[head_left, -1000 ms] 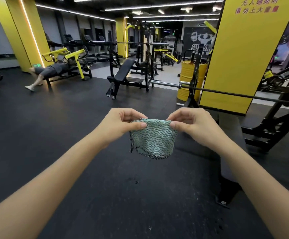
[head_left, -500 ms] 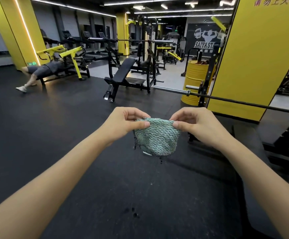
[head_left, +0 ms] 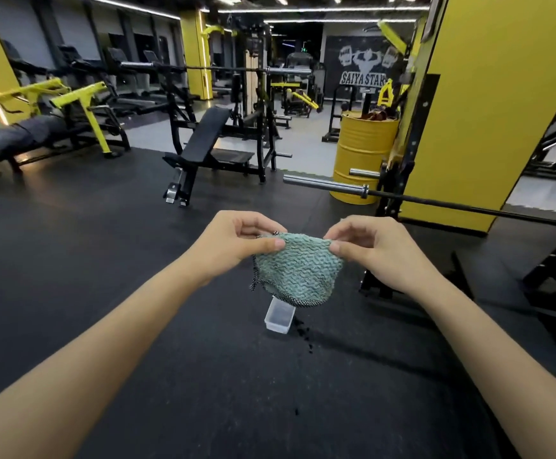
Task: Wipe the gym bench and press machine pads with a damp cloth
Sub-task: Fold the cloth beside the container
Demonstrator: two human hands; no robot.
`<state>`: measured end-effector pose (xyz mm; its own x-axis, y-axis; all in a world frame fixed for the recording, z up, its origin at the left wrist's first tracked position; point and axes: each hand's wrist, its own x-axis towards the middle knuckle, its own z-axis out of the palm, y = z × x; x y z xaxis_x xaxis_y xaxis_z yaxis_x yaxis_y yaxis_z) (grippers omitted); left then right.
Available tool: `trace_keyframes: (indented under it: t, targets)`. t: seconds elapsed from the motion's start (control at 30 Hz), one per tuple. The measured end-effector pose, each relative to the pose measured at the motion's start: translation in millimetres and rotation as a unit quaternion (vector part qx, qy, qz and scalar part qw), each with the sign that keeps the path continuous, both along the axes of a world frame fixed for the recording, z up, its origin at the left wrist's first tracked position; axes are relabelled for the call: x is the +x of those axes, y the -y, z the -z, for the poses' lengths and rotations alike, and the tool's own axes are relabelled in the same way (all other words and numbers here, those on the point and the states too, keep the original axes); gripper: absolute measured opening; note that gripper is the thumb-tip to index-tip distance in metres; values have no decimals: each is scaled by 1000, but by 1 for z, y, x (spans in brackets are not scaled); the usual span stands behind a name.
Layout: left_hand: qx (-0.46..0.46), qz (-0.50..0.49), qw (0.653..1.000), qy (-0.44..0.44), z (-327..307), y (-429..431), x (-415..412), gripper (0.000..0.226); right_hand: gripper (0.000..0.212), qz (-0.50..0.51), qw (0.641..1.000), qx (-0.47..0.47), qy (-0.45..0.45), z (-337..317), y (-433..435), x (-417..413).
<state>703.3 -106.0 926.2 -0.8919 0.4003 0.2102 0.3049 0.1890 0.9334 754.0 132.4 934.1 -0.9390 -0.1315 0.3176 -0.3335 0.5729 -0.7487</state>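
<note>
Right now both hands pinch the top edge of a green cloth (head_left: pixel 298 270), the left hand (head_left: pixel 236 245) at one corner, the right hand (head_left: pixel 374 251) at the other, so it hangs in mid-air above a small clear tub (head_left: pixel 279 315) on the black floor (head_left: pixel 104 243). An incline bench (head_left: pixel 208 135) stands well beyond.

Black rubber floor (head_left: pixel 71 260) spreads beneath and around the grip. Straight beyond it stands a black incline bench (head_left: pixel 207 132), and far to the left is a yellow-framed machine (head_left: pixel 77 101). Right of the grip rises a broad yellow pillar (head_left: pixel 502 111), with a yellow drum (head_left: pixel 359 150) and a chrome barbell end (head_left: pixel 323 185) beside it. Just below the grip a clear plastic box (head_left: pixel 279 317) sits on the floor. Light strips (head_left: pixel 319 8) line the dark ceiling, and a mural (head_left: pixel 362 66) marks the back wall.
</note>
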Motion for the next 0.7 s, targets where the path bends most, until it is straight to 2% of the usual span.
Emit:
trace_keyframes:
  t: [0.27, 0.47, 0.7]
  targets:
    - [-7, 43, 999, 14, 6, 5, -159, 13, 13, 68, 997, -22, -1, 15, 16, -135]
    - [7, 59, 997, 44, 44, -16, -273, 13, 17, 98, 995, -21, 13, 47, 2, -236]
    - [8, 72, 996, 57, 87, -64, -422, 14, 11, 118, 992, -18, 25, 86, -40, -373]
